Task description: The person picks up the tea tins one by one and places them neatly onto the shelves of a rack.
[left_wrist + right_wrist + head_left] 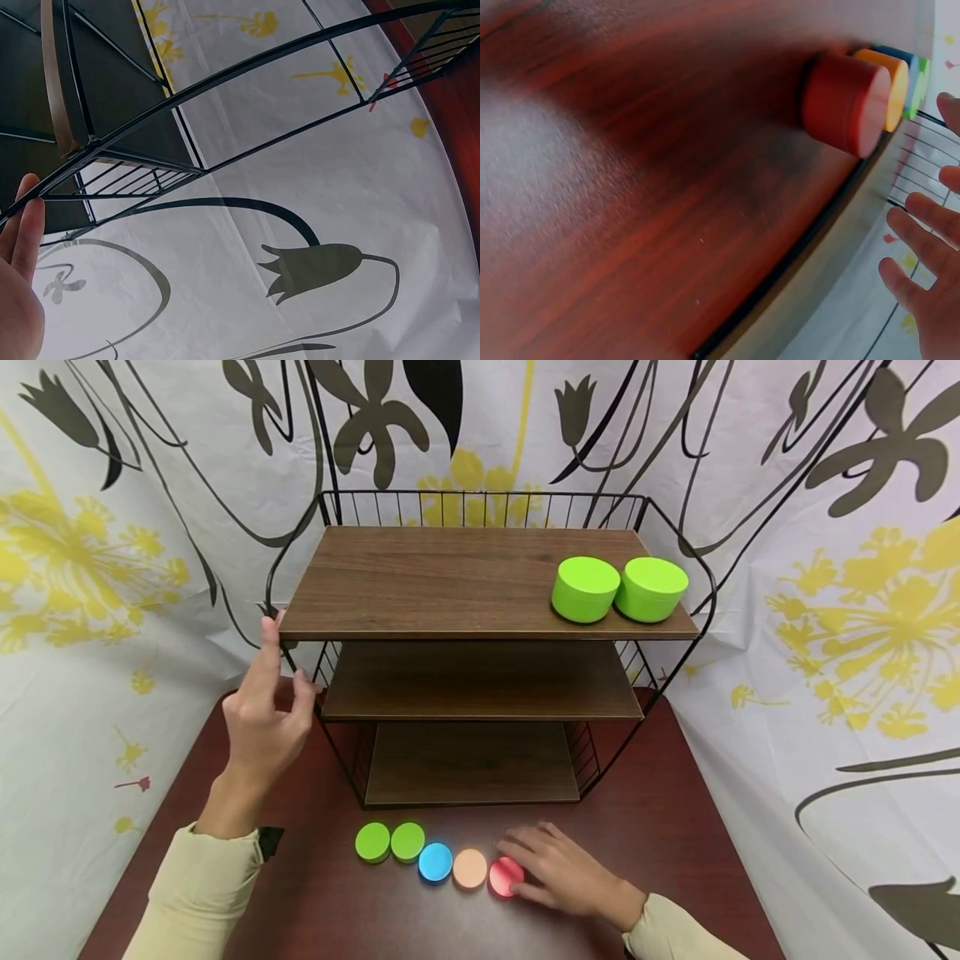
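My left hand [266, 718] touches the black wire frame at the left side of a three-tier shelf rack [450, 581], its fingers straight against the bar. The left wrist view shows fingertips [30, 191] at the dark rod [247, 67]. Low over the table, my right hand [562, 872] is around a small red round container [506, 877], its fingers overlapping the lid in the head view. In the right wrist view the fingers [922, 240] are spread, with a gap to the red container [844, 105].
Left of the red container, a row on the dark red table [315, 893] holds an orange container [470, 869], a blue one [436, 862] and two green ones [390, 842]. Two larger green containers [587, 589] stand at the top shelf's right end. Patterned cloth [825, 635] surrounds the table.
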`<state>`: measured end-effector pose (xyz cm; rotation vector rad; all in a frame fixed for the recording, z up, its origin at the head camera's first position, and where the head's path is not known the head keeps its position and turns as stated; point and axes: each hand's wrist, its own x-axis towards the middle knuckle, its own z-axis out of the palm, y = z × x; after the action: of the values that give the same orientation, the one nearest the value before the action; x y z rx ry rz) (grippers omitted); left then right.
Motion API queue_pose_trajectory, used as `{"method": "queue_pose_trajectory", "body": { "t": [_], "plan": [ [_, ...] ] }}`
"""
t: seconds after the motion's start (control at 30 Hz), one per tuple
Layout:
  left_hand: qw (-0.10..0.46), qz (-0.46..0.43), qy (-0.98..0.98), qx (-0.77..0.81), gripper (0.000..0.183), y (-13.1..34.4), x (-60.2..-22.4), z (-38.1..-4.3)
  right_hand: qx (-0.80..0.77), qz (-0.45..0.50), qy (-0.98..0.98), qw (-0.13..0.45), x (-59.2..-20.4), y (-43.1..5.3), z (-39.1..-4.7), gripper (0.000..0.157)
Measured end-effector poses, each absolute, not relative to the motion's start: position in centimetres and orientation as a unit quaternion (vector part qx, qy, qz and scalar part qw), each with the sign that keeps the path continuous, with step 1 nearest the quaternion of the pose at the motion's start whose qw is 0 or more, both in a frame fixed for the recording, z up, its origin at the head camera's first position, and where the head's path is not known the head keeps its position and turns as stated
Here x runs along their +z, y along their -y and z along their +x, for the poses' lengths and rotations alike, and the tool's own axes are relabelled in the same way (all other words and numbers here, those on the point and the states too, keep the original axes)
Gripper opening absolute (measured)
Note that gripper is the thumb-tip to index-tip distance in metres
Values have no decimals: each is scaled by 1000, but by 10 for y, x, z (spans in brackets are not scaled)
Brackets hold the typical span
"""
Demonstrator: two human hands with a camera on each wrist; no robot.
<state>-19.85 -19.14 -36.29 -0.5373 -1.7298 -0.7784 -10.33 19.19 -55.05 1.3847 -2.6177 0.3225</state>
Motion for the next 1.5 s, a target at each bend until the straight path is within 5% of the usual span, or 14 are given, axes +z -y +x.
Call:
{"method": "queue_pose_trajectory", "body": {
  "t": [1.5],
  "plan": [
    [553, -229, 731, -329, 64, 190, -362, -198, 91, 487, 866, 62, -583, -181, -90, 54]
  ]
}}
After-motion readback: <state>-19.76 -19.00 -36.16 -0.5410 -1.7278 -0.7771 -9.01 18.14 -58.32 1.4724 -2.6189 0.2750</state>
